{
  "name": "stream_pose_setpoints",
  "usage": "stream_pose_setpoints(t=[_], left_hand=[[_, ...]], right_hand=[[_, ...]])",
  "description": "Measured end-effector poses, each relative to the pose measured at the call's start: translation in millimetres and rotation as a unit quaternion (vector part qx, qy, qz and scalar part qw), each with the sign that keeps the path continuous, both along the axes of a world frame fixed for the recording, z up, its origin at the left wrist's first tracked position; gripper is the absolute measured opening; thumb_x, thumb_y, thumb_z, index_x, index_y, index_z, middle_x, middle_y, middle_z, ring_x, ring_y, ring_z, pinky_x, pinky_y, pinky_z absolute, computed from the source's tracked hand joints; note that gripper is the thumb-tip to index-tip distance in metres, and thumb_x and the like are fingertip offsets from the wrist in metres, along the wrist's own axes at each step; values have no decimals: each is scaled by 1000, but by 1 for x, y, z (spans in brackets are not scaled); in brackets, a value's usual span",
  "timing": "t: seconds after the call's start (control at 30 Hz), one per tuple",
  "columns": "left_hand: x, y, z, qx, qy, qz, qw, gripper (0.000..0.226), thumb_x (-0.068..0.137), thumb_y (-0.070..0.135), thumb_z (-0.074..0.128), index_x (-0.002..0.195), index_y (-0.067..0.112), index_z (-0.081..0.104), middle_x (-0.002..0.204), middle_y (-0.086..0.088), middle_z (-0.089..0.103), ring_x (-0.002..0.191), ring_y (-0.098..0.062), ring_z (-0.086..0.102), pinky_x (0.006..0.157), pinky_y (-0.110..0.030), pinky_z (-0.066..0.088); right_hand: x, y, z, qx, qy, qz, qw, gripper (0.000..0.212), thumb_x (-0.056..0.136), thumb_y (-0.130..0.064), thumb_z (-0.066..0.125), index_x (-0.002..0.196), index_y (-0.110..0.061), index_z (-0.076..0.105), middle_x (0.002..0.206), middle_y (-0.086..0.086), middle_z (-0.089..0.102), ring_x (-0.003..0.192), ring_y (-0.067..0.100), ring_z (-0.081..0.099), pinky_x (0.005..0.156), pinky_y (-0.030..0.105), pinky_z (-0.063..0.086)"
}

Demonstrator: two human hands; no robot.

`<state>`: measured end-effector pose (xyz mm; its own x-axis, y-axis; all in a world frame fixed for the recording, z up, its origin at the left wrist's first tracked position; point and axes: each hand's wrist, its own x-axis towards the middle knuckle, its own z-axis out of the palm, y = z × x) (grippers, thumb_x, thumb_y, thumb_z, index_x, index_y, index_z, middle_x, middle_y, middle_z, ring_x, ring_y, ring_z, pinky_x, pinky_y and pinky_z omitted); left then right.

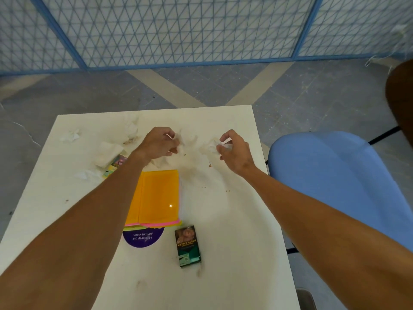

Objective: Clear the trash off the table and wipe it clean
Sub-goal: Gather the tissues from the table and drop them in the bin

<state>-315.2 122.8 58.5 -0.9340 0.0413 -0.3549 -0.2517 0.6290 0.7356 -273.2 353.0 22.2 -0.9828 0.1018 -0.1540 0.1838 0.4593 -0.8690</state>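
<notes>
Both hands reach to the far half of the tabletop (234,220). The left hand (159,142) has its fingers curled tight and grips a white tissue (186,139) that sticks out at its 3 o'clock. The right hand (234,151) is curled too and pinches a crumpled wad (211,145) at its 9 o'clock. Tissue and wad lie between the hands, close but apart, both on the tabletop.

More trash lies from 9 to 11 o'clock of the left hand: a crumpled scrap (130,128) near the far edge, a small scrap (70,135) by the left edge, a folded napkin (107,153) lying on a small box (116,166), and a flat scrap (86,174). Crumbs (210,166) are scattered at 7 o'clock of the right hand.

A yellow stack (156,195) sits at 6 o'clock of the left hand, its left side under the forearm, covering part of a purple sticker (143,239). A cigarette pack (187,246) lies just nearer than that.

The far edge runs at 12 o'clock, near the hands. The right edge is near the right hand, with a blue chair (335,180) just beside it at 3 o'clock. Bare tabletop opens between the pack and the right edge.
</notes>
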Motion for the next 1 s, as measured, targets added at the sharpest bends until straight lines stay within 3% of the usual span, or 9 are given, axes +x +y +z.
stream_pose_setpoints(t=[0.1,0.23,0.37,0.43,0.57,0.7,0.77,0.87,1.0], left_hand=[[26,18,19,68,21,20,997,16,94,17,64,104,5,60,96,-13,71,80,-24,73,75,-31,61],[74,51,33,77,55,3,996,14,95,16,63,107,8,64,80,-13,66,71,-25,72,70,-28,60],[136,94,29,77,69,12,995,35,94,-1,47,119,11,68,86,-9,63,66,-21,71,64,-19,58],[175,120,23,91,82,25,992,34,93,-5,46,112,8,71,97,-15,66,68,-22,69,64,-17,58],[261,181,1,112,85,41,989,31,91,-9,50,99,10,72,95,-15,65,85,-33,68,66,-18,58],[343,247,-24,88,59,-10,994,23,89,-2,59,108,1,73,104,-12,70,96,-33,69,88,-40,57],[380,278,-34,84,48,-62,993,22,88,1,57,99,2,75,90,-6,70,86,-25,67,80,-31,55],[426,315,-55,31,19,-127,991,25,84,-1,50,88,3,74,79,-9,68,74,-17,56,59,-25,38],[471,341,-105,1,-20,-152,988,21,88,3,52,95,1,71,89,-13,70,81,-25,63,63,-32,45]], right_hand=[[21,8,15,-5,35,-5,999,8,93,-7,51,90,-15,50,91,16,63,79,37,64,51,22,47],[62,32,25,14,57,-18,998,12,86,-3,49,83,-12,54,79,11,66,69,25,61,54,26,44],[121,72,27,30,53,-40,997,10,87,-5,56,85,-10,64,80,-1,66,68,8,55,50,6,37],[160,98,26,30,45,-48,997,8,88,-10,59,88,-11,67,81,-5,65,70,5,55,50,3,37],[256,158,16,19,40,-73,996,7,89,-8,60,87,-15,63,87,-4,62,77,9,55,55,2,38],[349,213,-6,36,9,-121,992,14,85,-4,59,91,-16,56,95,0,61,87,18,55,67,16,43],[390,238,-23,46,-19,-140,989,12,85,-5,60,89,-15,56,93,0,60,91,19,55,75,25,42],[443,269,-48,64,-82,-155,982,6,87,-8,59,89,-13,58,95,2,62,95,21,57,73,23,37],[492,293,-93,71,-161,-183,967,12,88,-14,60,97,-14,67,101,9,68,96,23,62,78,27,46]])
